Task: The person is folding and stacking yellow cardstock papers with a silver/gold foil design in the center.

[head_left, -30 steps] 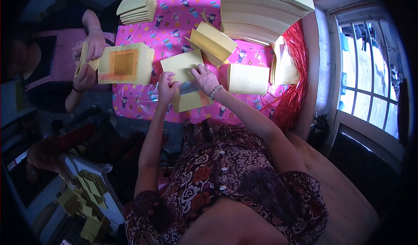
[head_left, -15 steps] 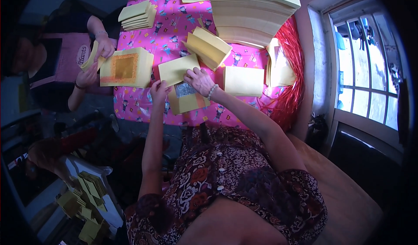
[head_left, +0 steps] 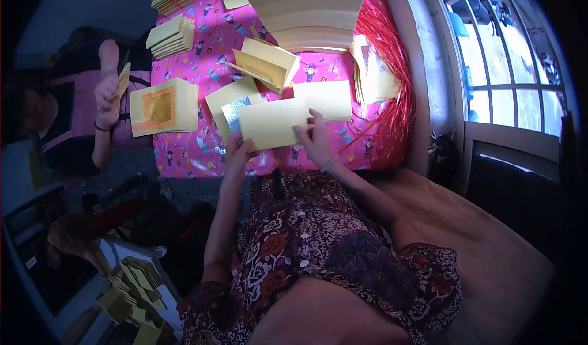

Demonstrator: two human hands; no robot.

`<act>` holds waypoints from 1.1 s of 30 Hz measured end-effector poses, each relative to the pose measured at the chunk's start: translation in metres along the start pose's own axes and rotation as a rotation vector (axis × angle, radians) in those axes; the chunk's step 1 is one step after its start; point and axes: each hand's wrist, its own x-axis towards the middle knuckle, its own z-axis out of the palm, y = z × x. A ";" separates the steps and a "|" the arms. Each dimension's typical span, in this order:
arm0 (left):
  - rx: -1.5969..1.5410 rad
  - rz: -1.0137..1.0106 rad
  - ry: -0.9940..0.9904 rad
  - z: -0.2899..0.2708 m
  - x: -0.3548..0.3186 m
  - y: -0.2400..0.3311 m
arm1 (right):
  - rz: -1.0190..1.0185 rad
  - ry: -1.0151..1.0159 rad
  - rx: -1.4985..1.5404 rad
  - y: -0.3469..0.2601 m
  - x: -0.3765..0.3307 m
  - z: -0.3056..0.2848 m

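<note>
Both hands hold one pale yellow rectangular paper sheet [head_left: 274, 124] over the near edge of the worktop [head_left: 202, 155], which is covered with a bright pink printed cloth. Left hand [head_left: 237, 147]: grip pinches the sheet's lower left corner, thumb on top. Right hand [head_left: 320, 141]: fingers lie spread along the sheet's right edge, grip closed on that edge; a thin bracelet sits at the wrist. Directly under the held sheet, a yellow paper square with a silver foil centre [head_left: 236, 103] lies flat on the cloth, partly covered by the sheet. Just beyond it, a slanted stack of yellow folded papers [head_left: 266, 64] rests tilted. To the right, a flat pale yellow paper pile [head_left: 334, 97] lies touching the held sheet's upper right corner. At the far side stands a tall block of stacked cream paper [head_left: 309, 11]. Red shiny string bundle [head_left: 392, 81] runs along the worktop's right edge. On the left, a yellow paper stack with an orange border and gold foil centre [head_left: 162, 107] sits at the worktop's left edge; another person's hand [head_left: 109, 94] beside it holds a thin yellow sheet upright. Two smaller yellow bundles [head_left: 173, 34] lie at the far left corner. More yellow folded papers [head_left: 131, 284] lie heaped low at the lower left, well apart from the worktop.
</note>
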 end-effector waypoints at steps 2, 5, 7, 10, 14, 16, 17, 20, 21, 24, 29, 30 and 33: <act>0.082 0.066 -0.147 0.029 0.008 -0.002 | 0.111 -0.021 0.067 0.023 0.006 -0.019; 0.243 0.207 -0.215 0.074 0.029 0.002 | 0.114 0.108 -0.037 0.040 0.027 -0.049; 0.318 0.288 -0.254 0.080 0.065 -0.018 | 0.087 0.161 -0.090 0.041 0.043 -0.065; 0.495 0.343 -0.267 0.097 0.093 -0.035 | 0.093 0.187 -0.173 0.056 0.060 -0.084; 0.623 0.298 -0.190 0.109 0.102 -0.047 | 0.121 0.174 -0.232 0.071 0.070 -0.091; 0.678 0.308 -0.181 0.112 0.105 -0.054 | 0.141 0.168 -0.252 0.079 0.071 -0.092; 0.733 0.318 -0.169 0.113 0.106 -0.057 | 0.160 0.160 -0.273 0.083 0.071 -0.093; 0.767 0.294 -0.141 0.111 0.109 -0.062 | 0.164 0.152 -0.287 0.084 0.072 -0.091; 0.768 0.294 -0.142 0.111 0.110 -0.063 | 0.164 0.152 -0.287 0.086 0.073 -0.090; 0.796 0.282 -0.131 0.112 0.111 -0.065 | 0.177 0.147 -0.265 0.092 0.075 -0.090; 0.864 0.275 -0.076 0.107 0.109 -0.067 | 0.100 0.125 -0.520 0.078 0.073 -0.086; 0.863 0.276 -0.074 0.107 0.110 -0.067 | 0.098 0.125 -0.520 0.078 0.074 -0.086; 0.833 0.227 -0.076 0.104 0.109 -0.065 | 0.084 0.119 -0.499 0.078 0.075 -0.084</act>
